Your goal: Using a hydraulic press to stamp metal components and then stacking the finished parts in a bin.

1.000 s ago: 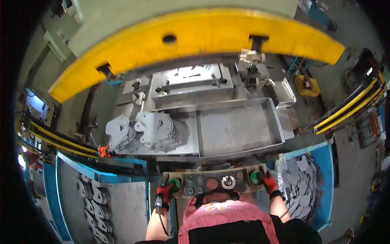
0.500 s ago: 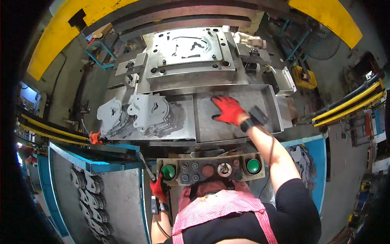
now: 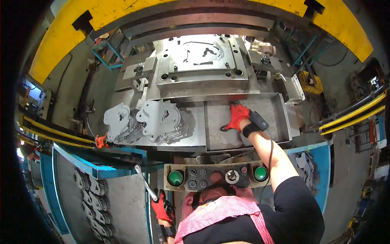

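Observation:
My right hand, in a red glove with dark fingertips, is over the shallow metal tray, palm down and fingers apart. Nothing shows in its grasp; whether it touches the tray floor is unclear. Down by the control panel, my left hand, gloved alike, is closed around the lower end of a slim metal rod that slants up and left. Some of its fingers are hidden. Left of the tray, two stacks of flat grey metal plates rest on a metal shelf.
Beyond the tray sits a steel die block beneath a yellow press frame. The control panel has green buttons at both ends. Blue-framed bins holding grey plates flank me. An orange-red object hangs at the shelf's left end.
My right hand has drawn nearer to me over the tray, its fingers turning farther forward. My left hand and the rod have dropped away from the left green button. The whole view has shifted slightly.

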`<state>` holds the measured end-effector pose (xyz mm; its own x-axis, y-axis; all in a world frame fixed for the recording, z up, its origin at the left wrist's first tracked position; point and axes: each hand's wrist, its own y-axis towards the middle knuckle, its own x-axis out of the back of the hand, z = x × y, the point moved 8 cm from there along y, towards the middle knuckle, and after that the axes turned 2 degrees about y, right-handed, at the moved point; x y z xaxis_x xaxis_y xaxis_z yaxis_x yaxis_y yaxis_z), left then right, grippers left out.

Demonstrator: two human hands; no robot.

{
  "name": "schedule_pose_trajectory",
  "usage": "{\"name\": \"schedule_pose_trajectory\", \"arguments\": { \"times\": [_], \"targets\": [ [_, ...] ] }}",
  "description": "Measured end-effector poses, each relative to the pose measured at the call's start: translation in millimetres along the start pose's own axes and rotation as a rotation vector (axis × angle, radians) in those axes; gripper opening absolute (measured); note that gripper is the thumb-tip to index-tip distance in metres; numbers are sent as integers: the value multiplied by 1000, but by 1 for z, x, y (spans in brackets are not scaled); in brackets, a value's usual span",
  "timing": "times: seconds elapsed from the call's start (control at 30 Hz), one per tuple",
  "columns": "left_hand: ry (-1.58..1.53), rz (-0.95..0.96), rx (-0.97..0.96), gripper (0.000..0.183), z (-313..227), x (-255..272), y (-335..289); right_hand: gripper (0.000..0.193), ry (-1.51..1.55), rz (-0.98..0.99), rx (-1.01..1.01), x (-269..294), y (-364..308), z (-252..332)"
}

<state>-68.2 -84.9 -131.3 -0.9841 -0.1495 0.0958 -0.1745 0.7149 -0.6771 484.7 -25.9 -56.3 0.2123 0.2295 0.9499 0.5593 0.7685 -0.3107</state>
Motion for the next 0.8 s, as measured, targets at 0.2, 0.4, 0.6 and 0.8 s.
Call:
{"name": "schedule_pose_trajectory", "arguments": {
  "times": [0.2,0.4,0.6,0.8],
  "targets": [
    [96,230,-326,32,-97,-65,-21,68,526,-173,-31,-7,-24,-93],
    [278,783,-208,23,-217,-258,-55,33,785,-21,-149,-24,-55,-156],
    [448,988,-348,27,-292,-423,-37,31,1017,-518,-95,-6,-90,-173],
    [513,912,-293,26,-286,-436,-31,33,1076,-573,-327,-42,-105,-192]
  ]
}}
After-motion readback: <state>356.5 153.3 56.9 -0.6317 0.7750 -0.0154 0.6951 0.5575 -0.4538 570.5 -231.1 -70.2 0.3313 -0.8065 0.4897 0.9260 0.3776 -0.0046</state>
